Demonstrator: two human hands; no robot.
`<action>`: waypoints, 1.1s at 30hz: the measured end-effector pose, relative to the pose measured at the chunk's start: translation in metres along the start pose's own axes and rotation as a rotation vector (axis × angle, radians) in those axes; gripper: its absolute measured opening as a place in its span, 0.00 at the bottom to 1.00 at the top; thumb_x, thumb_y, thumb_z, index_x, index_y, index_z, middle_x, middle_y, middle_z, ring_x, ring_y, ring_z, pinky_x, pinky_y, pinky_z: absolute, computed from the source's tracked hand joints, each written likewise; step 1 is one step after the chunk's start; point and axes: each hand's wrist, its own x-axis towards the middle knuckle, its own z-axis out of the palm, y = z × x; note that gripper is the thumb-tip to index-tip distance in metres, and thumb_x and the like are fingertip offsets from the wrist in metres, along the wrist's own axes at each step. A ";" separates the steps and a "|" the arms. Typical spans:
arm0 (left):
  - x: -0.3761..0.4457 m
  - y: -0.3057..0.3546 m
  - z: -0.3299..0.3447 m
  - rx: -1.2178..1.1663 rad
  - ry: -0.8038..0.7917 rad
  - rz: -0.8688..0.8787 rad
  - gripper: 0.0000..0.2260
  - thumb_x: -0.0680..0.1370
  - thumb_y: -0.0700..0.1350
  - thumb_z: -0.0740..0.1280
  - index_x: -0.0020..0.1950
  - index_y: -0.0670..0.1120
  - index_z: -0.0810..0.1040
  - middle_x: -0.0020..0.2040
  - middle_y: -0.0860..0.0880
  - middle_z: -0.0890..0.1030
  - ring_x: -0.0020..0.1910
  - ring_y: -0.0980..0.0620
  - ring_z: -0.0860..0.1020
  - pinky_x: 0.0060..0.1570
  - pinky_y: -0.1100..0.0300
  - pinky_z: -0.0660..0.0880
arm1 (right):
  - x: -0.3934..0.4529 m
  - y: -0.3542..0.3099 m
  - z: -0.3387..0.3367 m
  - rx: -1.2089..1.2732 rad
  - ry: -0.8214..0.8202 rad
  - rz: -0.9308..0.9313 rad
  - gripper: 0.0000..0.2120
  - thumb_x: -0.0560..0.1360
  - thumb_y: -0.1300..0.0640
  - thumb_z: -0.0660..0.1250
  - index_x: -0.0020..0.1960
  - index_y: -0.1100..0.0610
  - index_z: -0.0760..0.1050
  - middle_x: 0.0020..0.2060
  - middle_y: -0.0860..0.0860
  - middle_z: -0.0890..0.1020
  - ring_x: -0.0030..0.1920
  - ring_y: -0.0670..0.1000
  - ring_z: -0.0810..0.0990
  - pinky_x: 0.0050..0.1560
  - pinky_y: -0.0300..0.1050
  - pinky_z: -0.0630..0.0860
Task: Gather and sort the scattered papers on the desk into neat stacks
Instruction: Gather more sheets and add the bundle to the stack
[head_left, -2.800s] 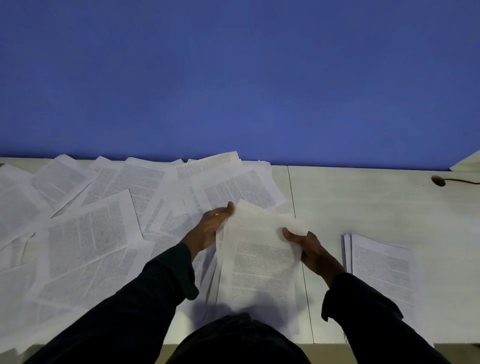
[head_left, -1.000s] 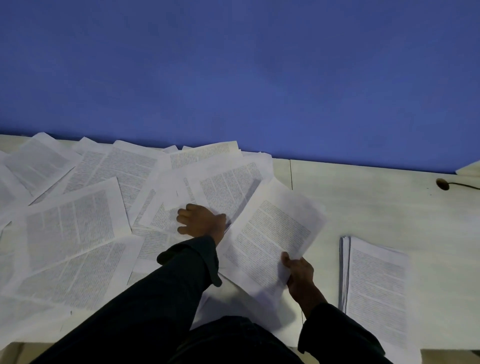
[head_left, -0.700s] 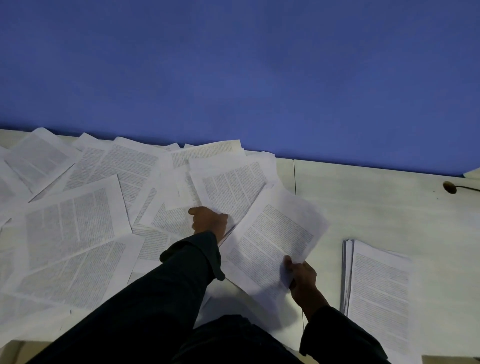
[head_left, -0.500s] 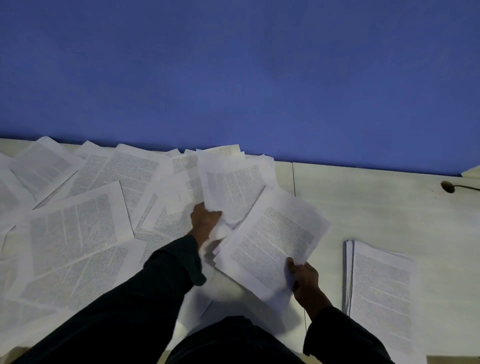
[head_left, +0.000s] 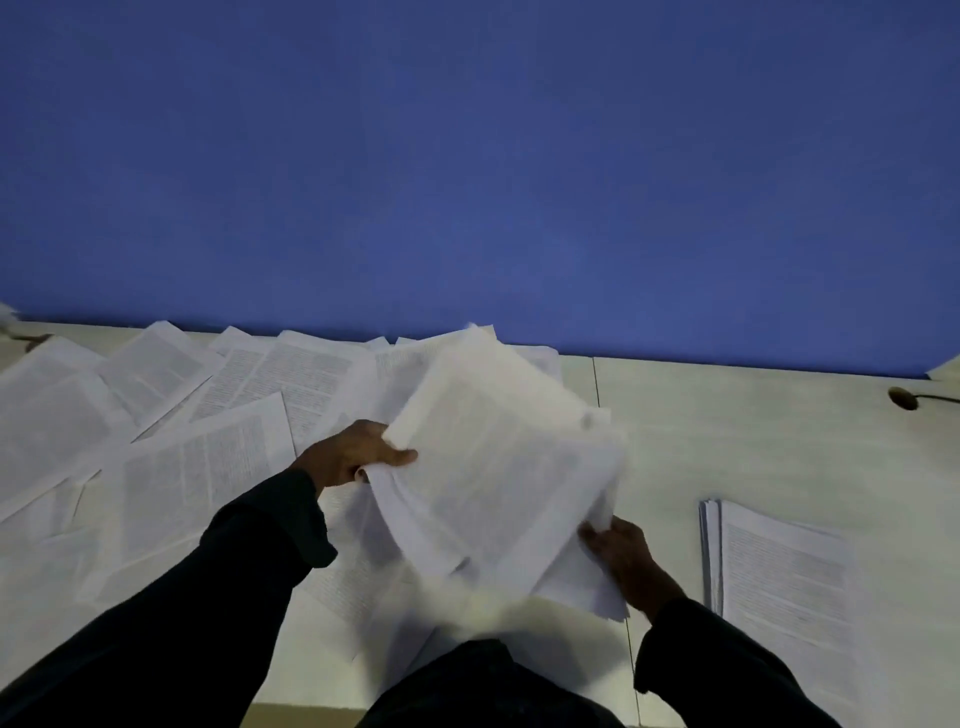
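Many printed sheets lie scattered and overlapping (head_left: 208, 467) over the left half of the pale desk (head_left: 753, 441). A squared stack of papers (head_left: 779, 571) lies on the right. Above the desk's middle, my left hand (head_left: 348, 457) pinches a blurred, lifted sheet (head_left: 493, 457) at its left edge, thumb on top. My right hand (head_left: 618, 551) grips the lower right corner of a bundle of sheets (head_left: 582, 587) that sits beneath the lifted sheet. Both sleeves are dark.
A blue wall (head_left: 467, 182) rises behind the desk's far edge. A small dark round thing with a cable (head_left: 904, 399) sits at the far right of the desk. Bare desk surface shows between the held sheets and the stack.
My left hand took a sheet from the scattered pile, lifted it and brought it right, over the bundle in my right hand. My right hand stayed about where it was.
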 end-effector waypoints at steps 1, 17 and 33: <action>-0.003 0.003 0.003 0.150 -0.014 0.001 0.17 0.67 0.48 0.82 0.51 0.43 0.85 0.43 0.47 0.85 0.39 0.50 0.82 0.31 0.61 0.74 | 0.002 -0.001 -0.003 -0.027 -0.087 -0.064 0.05 0.68 0.66 0.75 0.44 0.64 0.83 0.37 0.53 0.86 0.37 0.48 0.82 0.43 0.47 0.80; -0.005 0.017 0.081 -0.048 0.251 0.119 0.22 0.80 0.63 0.62 0.54 0.44 0.80 0.53 0.51 0.81 0.55 0.46 0.80 0.61 0.52 0.74 | -0.020 0.007 0.009 0.046 -0.586 0.269 0.24 0.81 0.40 0.67 0.67 0.56 0.79 0.62 0.56 0.84 0.64 0.60 0.82 0.65 0.58 0.79; -0.040 -0.020 0.022 -1.031 0.183 0.154 0.22 0.79 0.47 0.70 0.72 0.44 0.74 0.68 0.39 0.78 0.60 0.39 0.80 0.53 0.42 0.80 | -0.020 0.053 0.024 0.226 0.027 0.236 0.17 0.68 0.71 0.78 0.56 0.67 0.82 0.49 0.60 0.86 0.53 0.65 0.84 0.63 0.64 0.78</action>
